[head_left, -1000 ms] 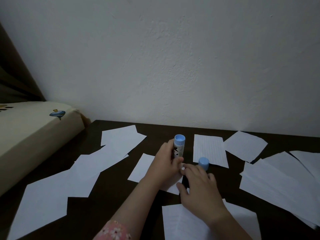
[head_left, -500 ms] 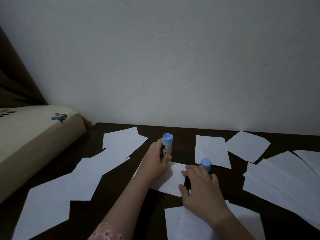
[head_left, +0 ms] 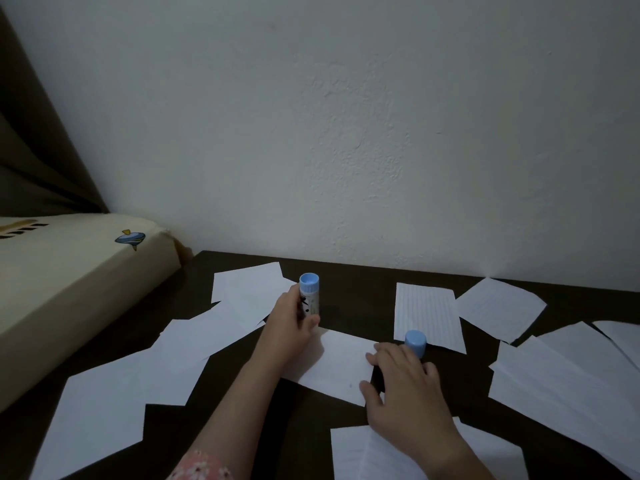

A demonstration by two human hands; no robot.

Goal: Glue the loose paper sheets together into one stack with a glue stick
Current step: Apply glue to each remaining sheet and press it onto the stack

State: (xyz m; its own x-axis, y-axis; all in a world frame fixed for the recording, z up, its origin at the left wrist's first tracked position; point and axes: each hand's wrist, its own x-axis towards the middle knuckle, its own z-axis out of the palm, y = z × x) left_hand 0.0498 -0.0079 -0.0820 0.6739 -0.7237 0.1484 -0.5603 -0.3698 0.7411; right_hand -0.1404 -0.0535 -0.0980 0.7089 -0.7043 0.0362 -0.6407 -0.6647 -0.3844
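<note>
loose paper sheets lie scattered flat over the dark tabletop (head_left: 346, 278), some overlapping. the small sheet (head_left: 337, 367) near the middle sits between the two hands. the left hand (head_left: 289, 329) has its grip curled round the glue stick (head_left: 309, 296), which stands upright with its blue end up and its lower end down at the far left corner of that sheet. the right hand (head_left: 403, 382) lies flat, fingers straight and spread, fingertips (head_left: 370, 356) pressing on the sheet's right edge; it has hold of nothing. the blue cap (head_left: 415, 342) stands on the tabletop just beyond the right hand, touching the near edge of a lined sheet (head_left: 427, 315). a further sheet (head_left: 353, 455) lies under the right wrist. a cream mattress (head_left: 69, 271) borders the tabletop on the left.
</note>
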